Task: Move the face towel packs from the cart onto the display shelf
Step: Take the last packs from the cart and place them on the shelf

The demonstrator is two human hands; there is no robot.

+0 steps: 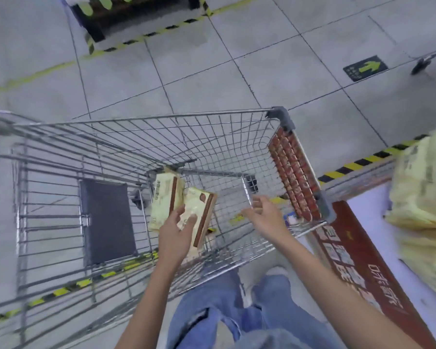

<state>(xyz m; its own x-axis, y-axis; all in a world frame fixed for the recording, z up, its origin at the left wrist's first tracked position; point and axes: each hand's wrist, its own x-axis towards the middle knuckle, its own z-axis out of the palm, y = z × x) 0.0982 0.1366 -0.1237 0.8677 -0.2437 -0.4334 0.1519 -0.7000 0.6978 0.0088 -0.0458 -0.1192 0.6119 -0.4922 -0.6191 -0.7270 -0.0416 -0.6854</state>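
Observation:
Two cream face towel packs with brown edges lie at the bottom of a wire shopping cart (146,119). One pack (163,197) leans toward the cart's back; the other pack (202,210) lies beside it. My left hand (178,234) reaches into the cart, its fingers resting on the nearer pack and its thumb by the other. My right hand (264,214) hovers inside the cart to the right, fingers loosely spread, holding nothing. The display shelf (363,210) at the right carries a stack of cream packs (423,197).
The cart's grey child-seat flap (106,220) is at the left. Its red handle (297,177) faces the shelf. Yellow-black floor tape (358,163) runs under the cart. A green arrow sign (365,68) marks the floor. Another cart's wheel (419,65) shows far right. My legs stand below.

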